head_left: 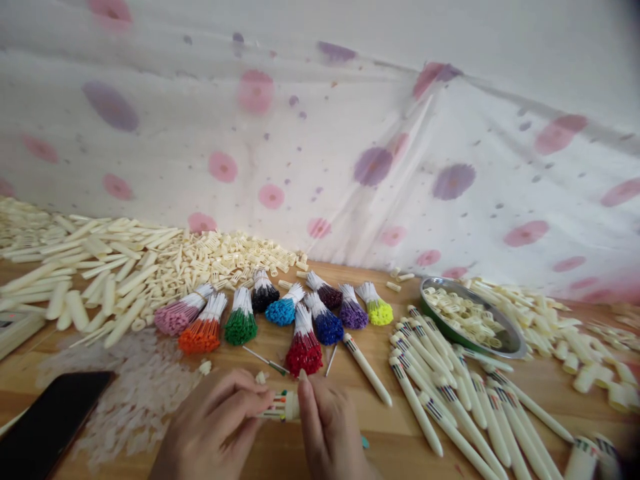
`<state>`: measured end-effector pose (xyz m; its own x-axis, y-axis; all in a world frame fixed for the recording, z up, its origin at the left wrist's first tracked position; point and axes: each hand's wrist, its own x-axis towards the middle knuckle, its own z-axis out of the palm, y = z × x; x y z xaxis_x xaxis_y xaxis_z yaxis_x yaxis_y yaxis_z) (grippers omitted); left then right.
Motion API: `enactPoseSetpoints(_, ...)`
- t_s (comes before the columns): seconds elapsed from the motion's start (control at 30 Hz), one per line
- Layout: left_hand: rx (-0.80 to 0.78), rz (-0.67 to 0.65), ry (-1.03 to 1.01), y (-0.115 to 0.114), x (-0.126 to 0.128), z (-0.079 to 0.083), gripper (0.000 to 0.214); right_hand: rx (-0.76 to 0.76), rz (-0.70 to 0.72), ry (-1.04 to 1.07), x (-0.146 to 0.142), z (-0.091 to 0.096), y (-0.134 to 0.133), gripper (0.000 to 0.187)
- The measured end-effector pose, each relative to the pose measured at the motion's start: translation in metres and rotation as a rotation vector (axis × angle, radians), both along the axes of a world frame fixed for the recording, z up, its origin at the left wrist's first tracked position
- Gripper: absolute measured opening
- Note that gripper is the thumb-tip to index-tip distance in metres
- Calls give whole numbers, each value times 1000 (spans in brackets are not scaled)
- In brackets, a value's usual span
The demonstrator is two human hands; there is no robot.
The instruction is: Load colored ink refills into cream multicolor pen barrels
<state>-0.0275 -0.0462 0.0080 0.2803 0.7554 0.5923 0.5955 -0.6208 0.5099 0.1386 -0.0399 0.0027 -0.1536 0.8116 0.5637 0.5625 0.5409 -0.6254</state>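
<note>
Near the front edge of the wooden table, my left hand (213, 420) pinches the left end of a cream, slotted multicolour pen barrel (284, 406) with small coloured tabs in its slots. The fingers of my right hand (330, 420) are closed around its other end, hiding that part. Just beyond my fingers stands a bundle of red-tipped pen refills (303, 347). A loose green-ended refill (267, 360) lies beside it. One cream multicolour pen (367, 370) rests to the right of the bundle.
More refill bundles, such as an orange one (203, 327), stand in a cluster. Finished-looking pens (450, 387) lie heaped at right, by a metal bowl (517, 347) of small cream parts. Cream barrels (110, 267) pile up left, above translucent pieces (130, 393) and a black phone (53, 423).
</note>
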Motion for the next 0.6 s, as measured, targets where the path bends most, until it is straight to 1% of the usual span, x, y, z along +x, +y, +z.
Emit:
enactPoseSetpoints(0.07, 22, 33, 48, 0, 2, -5, 25, -274, 10, 163, -4, -9, 4, 47)
enactPoseSetpoints(0.13, -3, 61, 89, 3, 5, -9, 24, -528, 37, 320, -6, -15, 11, 51)
enactPoseSetpoints(0.17, -32, 58, 102, 5, 6, -10, 25, -612, 51, 376, -5, -16, 14, 54)
enactPoseSetpoints(0.2, -63, 47, 103, 7, 7, -11, 27, -663, 59, 413, -4, -16, 18, 57)
enactPoseSetpoints(0.23, -95, 29, 90, 10, 7, -11, 31, -682, 60, 438, -2, -16, 21, 59)
enactPoseSetpoints(0.33, -241, -50, 7, 16, 2, -8, 51, -670, 62, 458, 3, -14, 25, 61)
enactPoseSetpoints(0.4, -361, -82, -71, 19, -3, -7, 58, -661, 86, 435, 6, -14, 25, 61)
enactPoseSetpoints(0.47, -455, -85, -112, 21, -7, -6, 54, -642, 115, 398, 7, -16, 24, 59)
enactPoseSetpoints(0.53, -474, -74, -87, 23, -11, -5, 41, -603, 130, 354, 9, -18, 22, 56)
enactPoseSetpoints(0.6, -468, -107, -10, 25, -12, -3, 31, -563, 134, 295, 10, -17, 21, 53)
